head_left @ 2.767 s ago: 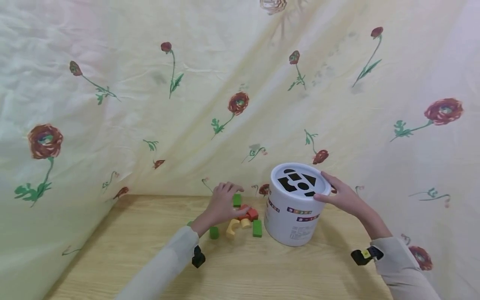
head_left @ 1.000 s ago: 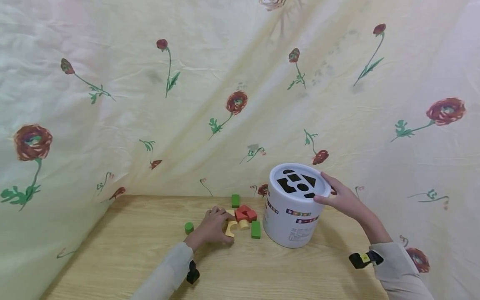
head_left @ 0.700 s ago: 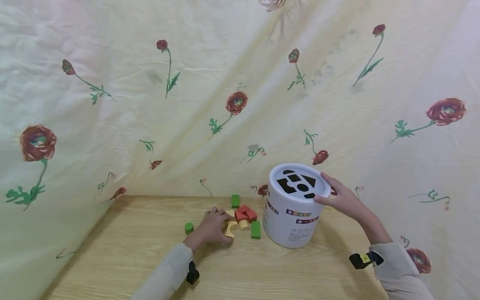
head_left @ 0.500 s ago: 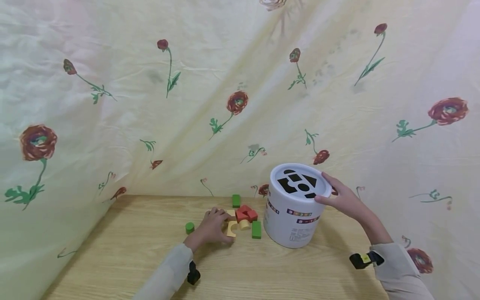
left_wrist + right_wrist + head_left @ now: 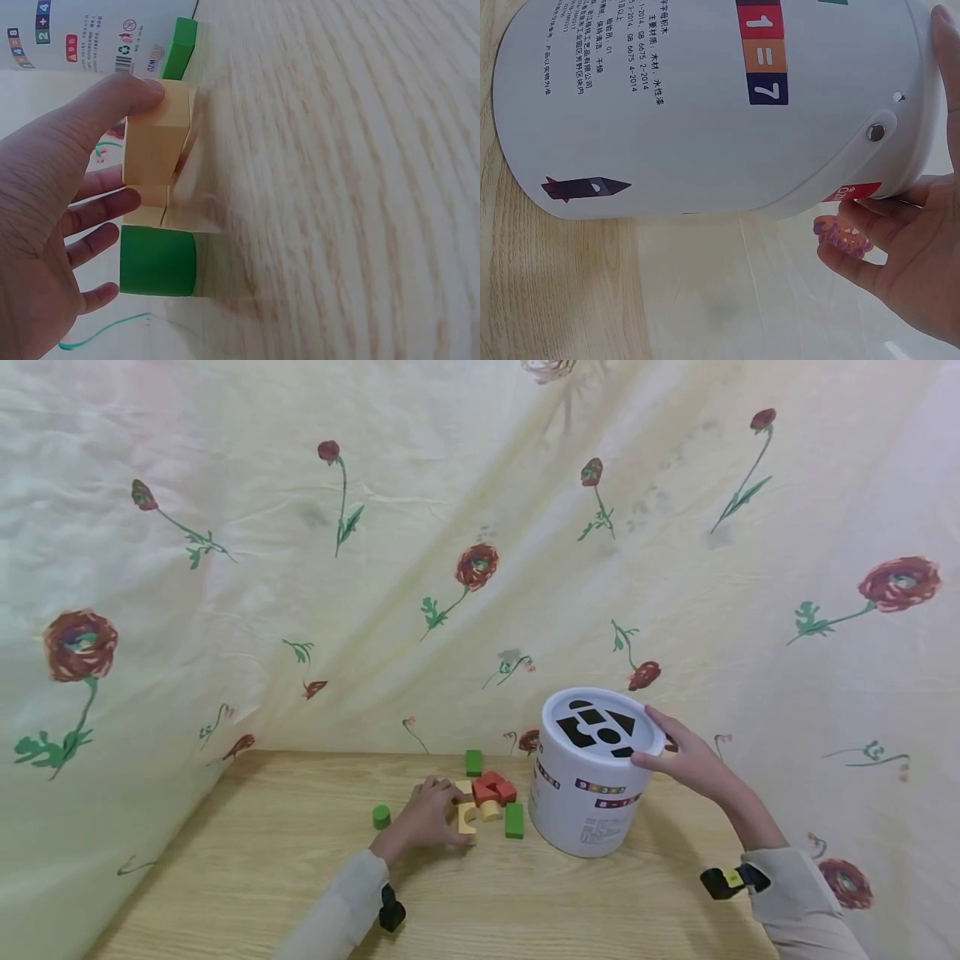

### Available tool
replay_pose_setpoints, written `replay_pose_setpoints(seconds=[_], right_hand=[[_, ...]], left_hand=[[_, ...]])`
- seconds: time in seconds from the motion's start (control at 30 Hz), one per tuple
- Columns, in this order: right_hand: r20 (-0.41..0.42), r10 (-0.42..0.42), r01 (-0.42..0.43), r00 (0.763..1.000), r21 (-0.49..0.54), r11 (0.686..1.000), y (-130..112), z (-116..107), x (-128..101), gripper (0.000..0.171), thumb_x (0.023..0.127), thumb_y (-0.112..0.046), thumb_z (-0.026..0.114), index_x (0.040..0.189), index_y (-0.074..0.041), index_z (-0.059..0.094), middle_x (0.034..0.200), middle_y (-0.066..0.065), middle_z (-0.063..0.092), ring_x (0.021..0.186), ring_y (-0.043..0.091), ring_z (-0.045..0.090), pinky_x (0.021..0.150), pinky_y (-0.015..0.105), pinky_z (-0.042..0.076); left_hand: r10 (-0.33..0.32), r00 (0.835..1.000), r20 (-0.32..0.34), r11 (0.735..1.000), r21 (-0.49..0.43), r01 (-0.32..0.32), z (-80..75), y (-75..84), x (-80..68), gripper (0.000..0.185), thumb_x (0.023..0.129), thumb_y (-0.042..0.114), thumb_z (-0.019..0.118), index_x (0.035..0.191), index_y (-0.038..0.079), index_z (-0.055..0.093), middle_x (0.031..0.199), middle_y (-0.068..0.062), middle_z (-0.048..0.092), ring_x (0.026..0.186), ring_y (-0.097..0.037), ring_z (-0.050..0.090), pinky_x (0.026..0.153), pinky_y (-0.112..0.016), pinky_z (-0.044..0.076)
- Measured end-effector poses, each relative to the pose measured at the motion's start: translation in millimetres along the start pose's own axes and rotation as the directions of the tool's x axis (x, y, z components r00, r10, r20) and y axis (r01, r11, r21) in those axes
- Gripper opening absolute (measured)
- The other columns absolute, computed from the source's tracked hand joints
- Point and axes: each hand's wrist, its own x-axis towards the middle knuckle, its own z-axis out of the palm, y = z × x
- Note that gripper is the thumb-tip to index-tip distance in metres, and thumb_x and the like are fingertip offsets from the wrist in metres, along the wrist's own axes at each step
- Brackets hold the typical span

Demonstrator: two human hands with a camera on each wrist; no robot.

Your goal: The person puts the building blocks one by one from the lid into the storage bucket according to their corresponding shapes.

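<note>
My left hand [image 5: 422, 817] pinches a pale yellow arch block [image 5: 466, 817] on the table, thumb on the near side and fingers on the far side. In the left wrist view, the thumb presses one end of this block [image 5: 154, 150]; a green block [image 5: 157, 261] sits by the curled lower fingers. My right hand [image 5: 686, 758] grips the rim of a white bucket [image 5: 581, 814], thumb at the lid's near edge and fingers round the far side. The lid [image 5: 577, 745] has several shaped black holes. In the right wrist view, fingers touch the bucket's rim by its handle [image 5: 840, 161].
Right of the left hand lie red blocks [image 5: 492, 787], a small yellow cylinder [image 5: 491, 811] and two green blocks, one near [image 5: 513, 820] and one far [image 5: 473, 763]. A green cylinder [image 5: 381, 817] lies left of the hand. A flowered cloth [image 5: 375, 610] hangs behind the table [image 5: 247, 860].
My left hand came down from above the blocks to the yellow arch block and grasped it. The arch block has turned slightly and shifted a little. The right hand and bucket stay put.
</note>
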Motion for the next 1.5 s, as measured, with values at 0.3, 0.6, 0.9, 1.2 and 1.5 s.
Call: replay_pose_setpoints(seconds=[0.3,0.6,0.9,1.2,1.5], right_hand=[[-0.004,-0.007,0.007,1.000,-0.010,1.000,1,-1,0,0.101,0.093,-0.038,0.073,0.163,-0.002,0.010,0.164,0.031,0.022,0.141,0.057,0.033,0.104,0.075,0.034],[0.002,-0.003,0.003,1.000,-0.009,1.000,2,-2,0,0.101,0.093,-0.038,0.073,0.163,-0.003,0.009,0.165,0.030,0.021,0.142,0.057,0.032,0.105,0.075,0.033],[0.012,0.024,-0.023,1.000,-0.007,1.000,1,-1,-2,0.100,0.094,-0.040,0.072,0.164,-0.006,0.008,0.165,0.029,0.020,0.141,0.057,0.033,0.103,0.074,0.038],[0.010,0.012,-0.012,1.000,0.002,1.000,2,2,-1,0.101,0.094,-0.039,0.072,0.164,-0.005,0.008,0.165,0.029,0.021,0.142,0.055,0.034,0.105,0.074,0.036],[0.004,-0.001,0.001,1.000,-0.001,1.000,2,0,0,0.100,0.094,-0.038,0.072,0.163,-0.003,0.009,0.165,0.030,0.021,0.142,0.056,0.034,0.104,0.075,0.035]], left_hand=[[-0.018,1.000,-0.010,0.998,-0.058,0.017,-6.5,6.8,2.7,0.062,0.074,0.045,0.088,0.120,0.009,0.067,0.119,-0.002,0.066,0.109,-0.019,0.048,0.100,-0.045,0.042],[-0.026,0.999,-0.040,0.996,-0.087,0.023,-18.0,18.6,9.1,0.058,0.075,0.041,0.088,0.120,0.012,0.066,0.120,-0.003,0.066,0.113,-0.023,0.051,0.096,-0.045,0.046],[-0.027,0.994,-0.107,0.972,-0.233,0.001,-36.8,32.9,17.9,0.059,0.076,0.037,0.089,0.120,0.009,0.063,0.119,-0.007,0.062,0.111,-0.027,0.051,0.094,-0.045,0.048],[-0.053,0.976,-0.212,0.952,-0.307,-0.015,-50.7,48.9,32.6,0.058,0.076,0.038,0.088,0.120,0.013,0.060,0.117,-0.004,0.059,0.110,-0.023,0.050,0.094,-0.041,0.048],[-0.063,0.954,-0.293,0.924,-0.378,-0.055,-66.9,71.4,43.0,0.056,0.077,0.035,0.087,0.122,0.017,0.059,0.123,-0.001,0.058,0.116,-0.021,0.047,0.099,-0.047,0.049]])
